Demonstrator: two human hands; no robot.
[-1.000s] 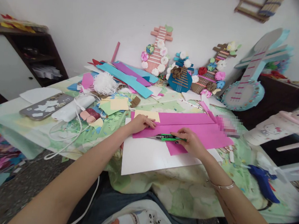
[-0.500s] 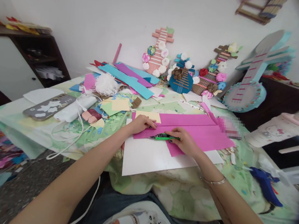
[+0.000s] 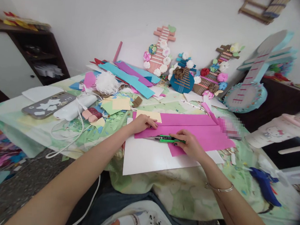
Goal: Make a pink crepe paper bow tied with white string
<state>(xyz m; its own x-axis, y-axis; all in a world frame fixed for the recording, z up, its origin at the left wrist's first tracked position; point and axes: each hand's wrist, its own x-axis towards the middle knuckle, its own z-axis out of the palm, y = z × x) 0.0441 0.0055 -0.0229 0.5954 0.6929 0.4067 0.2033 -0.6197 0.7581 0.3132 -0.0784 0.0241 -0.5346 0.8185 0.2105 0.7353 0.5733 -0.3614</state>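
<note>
And here's the white board [image 3: 145, 163], magenta sheet [image 3: 203, 136] lying across its top and overhanging its right edge! L hand [image 3: 145, 123] is down on the sheet near the board's left edge, grip half-open, pinching nothing I can see. R hand [image 3: 188, 144], above the board's middle, has its grip closed round the green-and-black cutter [image 3: 169, 139], tip aimed L. Risk, IMO: push too hard & the blade poss. skids at those L fingers; press too lightly & the sheet prob. creeps on the board, leaving a crooked edge w/ tears
</note>
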